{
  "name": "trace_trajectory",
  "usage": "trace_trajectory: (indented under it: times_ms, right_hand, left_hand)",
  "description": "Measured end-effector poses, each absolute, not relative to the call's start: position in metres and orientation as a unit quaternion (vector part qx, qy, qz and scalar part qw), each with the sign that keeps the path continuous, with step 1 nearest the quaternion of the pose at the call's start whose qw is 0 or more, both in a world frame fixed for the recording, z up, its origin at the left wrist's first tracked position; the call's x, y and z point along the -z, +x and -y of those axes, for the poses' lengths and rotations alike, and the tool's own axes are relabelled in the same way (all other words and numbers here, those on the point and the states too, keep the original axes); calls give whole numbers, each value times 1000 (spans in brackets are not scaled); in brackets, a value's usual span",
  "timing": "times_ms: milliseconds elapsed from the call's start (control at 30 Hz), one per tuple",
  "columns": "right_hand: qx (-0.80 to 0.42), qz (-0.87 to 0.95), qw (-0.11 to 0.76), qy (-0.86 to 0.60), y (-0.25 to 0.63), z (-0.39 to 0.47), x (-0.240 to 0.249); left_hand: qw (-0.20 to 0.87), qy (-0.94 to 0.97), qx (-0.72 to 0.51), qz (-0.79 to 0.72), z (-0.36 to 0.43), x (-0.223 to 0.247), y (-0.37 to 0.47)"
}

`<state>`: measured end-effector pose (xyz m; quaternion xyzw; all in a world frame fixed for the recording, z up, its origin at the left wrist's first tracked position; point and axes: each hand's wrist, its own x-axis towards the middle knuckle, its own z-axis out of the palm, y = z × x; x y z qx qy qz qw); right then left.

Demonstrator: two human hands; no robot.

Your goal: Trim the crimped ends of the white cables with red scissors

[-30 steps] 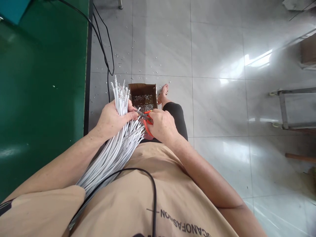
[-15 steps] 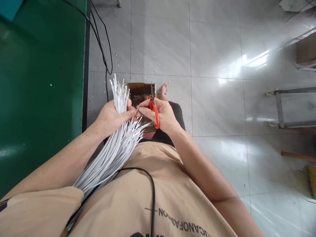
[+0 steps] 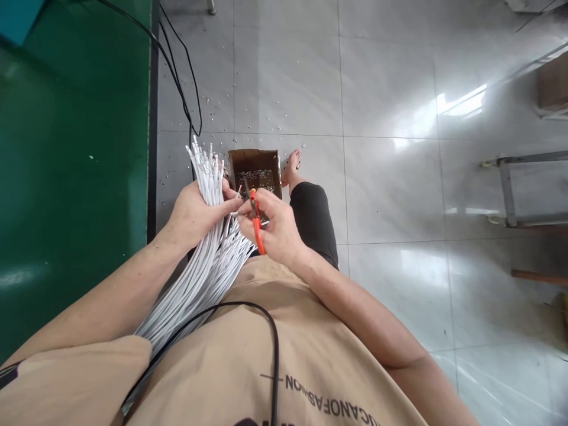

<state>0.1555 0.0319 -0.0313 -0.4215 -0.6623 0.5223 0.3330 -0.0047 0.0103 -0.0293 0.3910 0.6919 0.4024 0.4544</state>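
A thick bundle of white wires [image 3: 195,278] runs up from my lap, its cut ends [image 3: 206,157] pointing away from me. My left hand [image 3: 195,213] is wrapped round the bundle near those ends, thumb toward the right. Close beside it, my right hand [image 3: 273,225] is closed on red-handled scissors [image 3: 258,231], their dark blades pointing up and away. Its fingertips are at a wire end near my left thumb; whether they pinch it I cannot make out. Below both hands, an open cardboard box [image 3: 255,157] holds many small silvery bits.
A green tabletop [image 3: 75,177] lies along the left, with black cables [image 3: 177,83] hanging past its edge. Small clippings are scattered on the grey tiled floor [image 3: 302,71]. My foot [image 3: 291,165] is beside the box. A metal frame [image 3: 508,189] stands at the right.
My right hand has come down and left with the scissors, turning them somewhat. My left hand and the wire ends have shifted slightly left. More of the box shows.
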Motion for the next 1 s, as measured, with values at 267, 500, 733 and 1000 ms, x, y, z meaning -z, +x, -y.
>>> trace_trajectory:
  times_ms: [267, 500, 733, 1000]
  right_hand:
    - [-594, 543, 311, -505, 154, -47, 33]
    - [-544, 524, 351, -553, 156, -50, 34]
    - [-594, 530, 333, -506, 153, -54, 32]
    - [-645, 501, 307, -489, 154, -51, 24]
  left_hand:
    - [474, 389, -386, -689, -13, 26, -4]
    - [622, 315, -368, -615, -12, 14, -4]
    - [605, 310, -369, -633, -13, 17, -5]
    - [655, 245, -401, -592, -15, 14, -7]
